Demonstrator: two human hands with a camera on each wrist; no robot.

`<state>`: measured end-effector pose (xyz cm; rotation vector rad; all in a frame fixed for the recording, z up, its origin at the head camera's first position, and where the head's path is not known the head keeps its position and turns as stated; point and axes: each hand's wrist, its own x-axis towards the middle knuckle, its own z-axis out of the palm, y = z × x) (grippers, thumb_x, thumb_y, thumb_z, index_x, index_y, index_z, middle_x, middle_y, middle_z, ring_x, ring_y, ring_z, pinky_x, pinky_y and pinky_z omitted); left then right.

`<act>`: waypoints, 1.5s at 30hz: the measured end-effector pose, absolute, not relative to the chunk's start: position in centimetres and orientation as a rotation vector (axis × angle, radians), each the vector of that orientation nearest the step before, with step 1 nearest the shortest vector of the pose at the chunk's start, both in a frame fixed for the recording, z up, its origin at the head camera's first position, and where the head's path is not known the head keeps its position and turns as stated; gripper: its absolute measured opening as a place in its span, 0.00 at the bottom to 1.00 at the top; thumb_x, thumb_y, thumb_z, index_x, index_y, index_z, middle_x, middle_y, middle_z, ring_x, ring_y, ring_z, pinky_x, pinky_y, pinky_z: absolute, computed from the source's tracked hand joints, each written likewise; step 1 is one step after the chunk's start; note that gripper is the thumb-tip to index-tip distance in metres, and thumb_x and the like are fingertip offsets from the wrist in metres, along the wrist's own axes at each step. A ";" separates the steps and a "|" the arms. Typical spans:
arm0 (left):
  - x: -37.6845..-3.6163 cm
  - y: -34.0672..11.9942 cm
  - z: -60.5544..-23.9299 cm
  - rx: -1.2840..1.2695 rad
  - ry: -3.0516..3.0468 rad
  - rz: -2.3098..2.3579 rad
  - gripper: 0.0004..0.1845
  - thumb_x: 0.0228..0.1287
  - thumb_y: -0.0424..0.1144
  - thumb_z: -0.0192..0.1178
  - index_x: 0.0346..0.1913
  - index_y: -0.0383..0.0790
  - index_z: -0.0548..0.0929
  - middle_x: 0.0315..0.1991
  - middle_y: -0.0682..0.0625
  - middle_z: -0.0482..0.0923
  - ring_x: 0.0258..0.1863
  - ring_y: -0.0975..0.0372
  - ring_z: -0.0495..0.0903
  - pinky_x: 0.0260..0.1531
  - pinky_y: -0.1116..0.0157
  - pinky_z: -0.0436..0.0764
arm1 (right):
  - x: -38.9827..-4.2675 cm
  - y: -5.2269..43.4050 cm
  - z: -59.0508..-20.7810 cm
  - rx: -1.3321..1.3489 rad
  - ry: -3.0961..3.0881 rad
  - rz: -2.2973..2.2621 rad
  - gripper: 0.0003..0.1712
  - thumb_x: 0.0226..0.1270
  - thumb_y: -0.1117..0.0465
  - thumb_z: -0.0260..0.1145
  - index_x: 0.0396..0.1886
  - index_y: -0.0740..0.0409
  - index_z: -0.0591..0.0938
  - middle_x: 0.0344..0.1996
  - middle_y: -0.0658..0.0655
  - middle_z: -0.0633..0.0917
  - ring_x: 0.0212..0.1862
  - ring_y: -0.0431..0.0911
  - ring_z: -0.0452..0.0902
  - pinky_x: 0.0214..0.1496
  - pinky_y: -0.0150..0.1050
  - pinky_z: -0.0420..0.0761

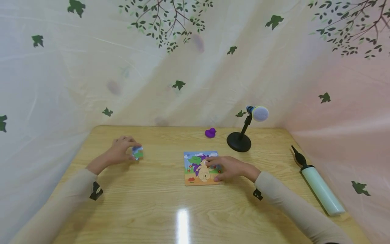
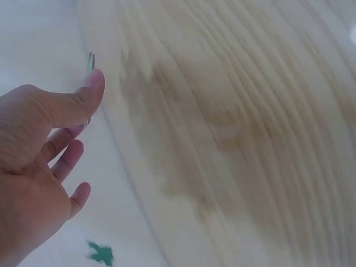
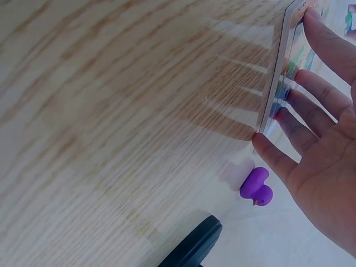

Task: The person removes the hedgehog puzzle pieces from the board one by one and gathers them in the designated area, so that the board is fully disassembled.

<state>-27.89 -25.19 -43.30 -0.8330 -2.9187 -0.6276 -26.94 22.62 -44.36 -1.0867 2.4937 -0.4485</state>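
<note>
Item: small flat puzzle piece (image 1: 137, 153), printed blue, white and green, on the left part of the light wooden table (image 1: 146, 203). The person's left hand (image 1: 120, 151) pinches it between thumb (image 2: 72, 103) and curled fingertips, its lower edge at the tabletop; the left wrist view shows only a thin edge of the piece above the thumb tip.

Item: square picture puzzle board (image 1: 199, 168), wooden rim, cartoon animal in tan and purple, lying flat near the table's middle. The right hand (image 1: 230, 167) rests on its right side, fingers (image 3: 311, 108) straight and spread, pressing the surface and far edge, gripping nothing.

Item: small purple duck figure (image 1: 210, 132), behind the board, apart from it.

Item: black desk stand with a foam-headed microphone (image 1: 243, 130), just right of the duck.

Item: pale green hand pump with a black nozzle (image 1: 317, 183), along the table's right edge.
</note>
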 end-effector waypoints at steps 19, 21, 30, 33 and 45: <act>-28.4 -29.9 -44.8 -0.663 -3.031 -0.533 0.26 0.53 0.32 0.75 0.58 0.35 0.84 0.52 0.36 0.80 0.48 0.43 0.72 0.46 0.39 0.67 | -26.6 22.5 -44.1 -1.142 2.516 -0.421 0.38 0.65 0.50 0.74 0.72 0.56 0.74 0.76 0.59 0.68 0.76 0.60 0.65 0.74 0.60 0.68; -28.5 -29.9 -44.9 -0.667 -3.032 -0.535 0.26 0.53 0.32 0.75 0.58 0.36 0.84 0.52 0.36 0.80 0.48 0.43 0.72 0.45 0.41 0.67 | -26.6 22.5 -44.1 -1.135 2.513 -0.428 0.38 0.65 0.50 0.74 0.72 0.56 0.74 0.77 0.59 0.68 0.76 0.60 0.64 0.74 0.60 0.67; -28.9 -30.1 -44.8 -0.685 -3.078 -0.517 0.26 0.53 0.32 0.74 0.58 0.36 0.84 0.53 0.35 0.80 0.47 0.43 0.72 0.41 0.45 0.69 | -26.5 22.5 -44.0 -1.108 2.510 -0.436 0.38 0.65 0.50 0.74 0.73 0.56 0.74 0.77 0.59 0.67 0.76 0.61 0.63 0.74 0.60 0.67; -28.9 -30.0 -44.6 -0.696 -3.084 -0.515 0.26 0.53 0.32 0.74 0.58 0.36 0.84 0.54 0.35 0.80 0.46 0.43 0.73 0.40 0.46 0.69 | -26.5 22.6 -44.1 -1.104 2.509 -0.431 0.38 0.65 0.50 0.74 0.73 0.55 0.74 0.77 0.59 0.67 0.76 0.61 0.63 0.74 0.60 0.66; -29.0 -30.0 -44.7 -0.716 -3.070 -0.530 0.26 0.52 0.31 0.74 0.58 0.37 0.85 0.54 0.35 0.80 0.47 0.41 0.74 0.42 0.41 0.71 | -26.6 22.6 -44.1 -1.085 2.507 -0.426 0.38 0.66 0.50 0.73 0.73 0.53 0.73 0.78 0.58 0.66 0.77 0.61 0.61 0.75 0.60 0.65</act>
